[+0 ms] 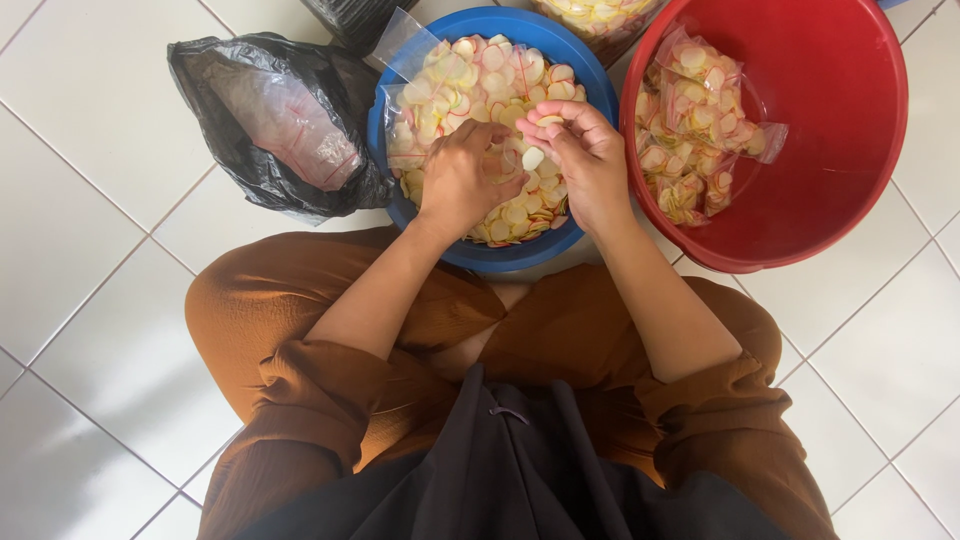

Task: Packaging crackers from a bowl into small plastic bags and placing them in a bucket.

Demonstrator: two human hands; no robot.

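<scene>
A blue basin (590,75) in front of my knees is full of round pale crackers (480,75) with red rims. My left hand (462,180) is closed over the crackers near the basin's middle, gripping a bunch of them. My right hand (583,160) is beside it, fingers curled round several crackers, with one white cracker (533,158) showing between the two hands. A clear plastic bag (405,55) lies at the basin's left edge, partly over the crackers.
A red basin (850,170) at the right holds filled clear bags of crackers (695,125). A black plastic bag (265,130) with clear packets inside lies at the left. Another container of crackers (600,18) stands behind. White floor tiles lie all round.
</scene>
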